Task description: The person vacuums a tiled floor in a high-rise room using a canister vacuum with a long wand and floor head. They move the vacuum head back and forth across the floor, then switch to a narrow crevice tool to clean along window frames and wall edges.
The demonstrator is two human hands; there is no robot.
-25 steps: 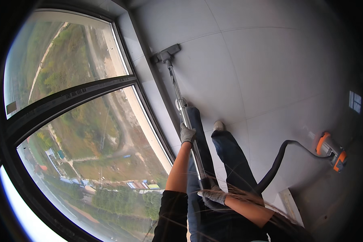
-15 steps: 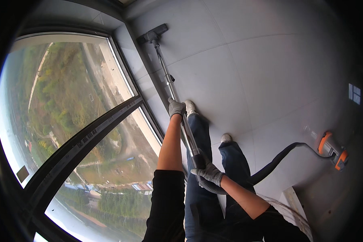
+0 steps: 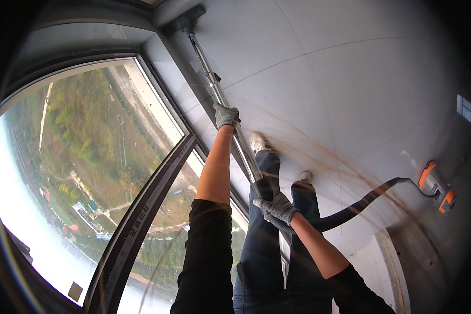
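Observation:
My gloved left hand (image 3: 226, 114) wraps round the middle of a shiny metal vacuum cleaner wand (image 3: 202, 58). Lower down, my gloved right hand (image 3: 278, 207) grips the black handle (image 3: 264, 188) where the wand meets the hose. At the wand's far end, the dark floor head (image 3: 183, 21) rests on grey tiles in the corner by the window wall. A black ribbed hose (image 3: 361, 203) runs from under my right hand to the orange and grey vacuum body (image 3: 436, 187) at the right.
A large window (image 3: 94, 141) with a dark frame bar (image 3: 141, 220) stands along the left, with hillside and buildings far below. Grey floor tiles (image 3: 319, 99) stretch ahead. My shoes (image 3: 257, 142) are beside the wand. A rough-edged wall end (image 3: 392, 267) rises at the lower right.
The floor head has slid forward and left into the corner. Both hands keep their grip on the wand and handle. The view has shifted, and loose hair strands now cross it.

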